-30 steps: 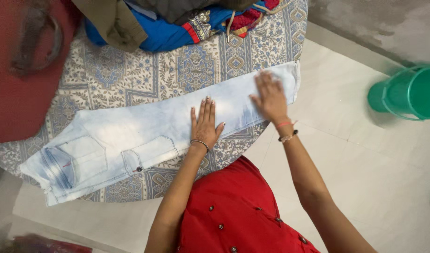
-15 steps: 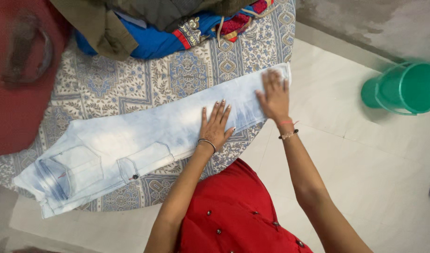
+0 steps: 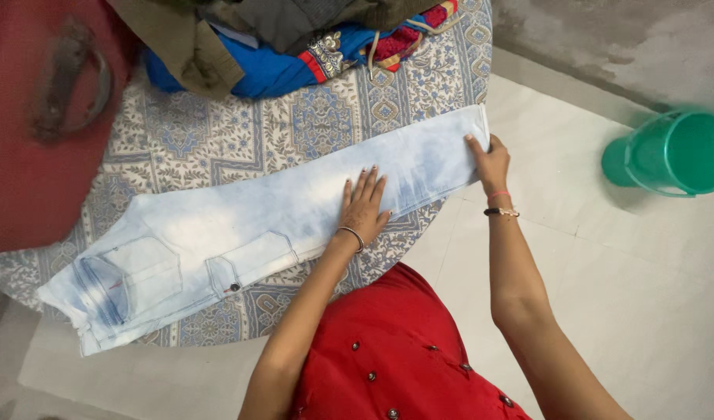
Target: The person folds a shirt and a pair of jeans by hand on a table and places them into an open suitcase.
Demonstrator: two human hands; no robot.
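**Jeans laid flat and doubled, hem end in hand**

The pair of pale, bleached-blue denim jeans [image 3: 240,233] lies stretched across the round table with a blue-and-cream patterned cloth [image 3: 310,124], waistband and back pockets toward the table's near left edge, leg ends reaching the right edge. The 2 legs appear stacked one over the other, so the lengthwise doubling looks done and the cloth looks smooth. What seems left is folding the long strip across itself; no crosswise fold shows yet.

The left hand [image 3: 363,204] rests palm down on the middle of the legs, fingers spread and flat, pressing rather than gripping anything. The right hand [image 3: 489,162] sits at the hem end where the denim overhangs the table's rim, fingers curled on the edge of the fabric; it seems to be pinching the hem, though the underside of the grip is out of sight.

A heap of mixed clothes in blue, red and olive [image 3: 295,39] lies at the table's far side, cut off by the top of the view. A blurred red shape [image 3: 38,117] fills the upper left and cannot be made out. A green plastic bucket [image 3: 675,152] stands on the pale tiled floor [image 3: 605,257], well apart from the table.
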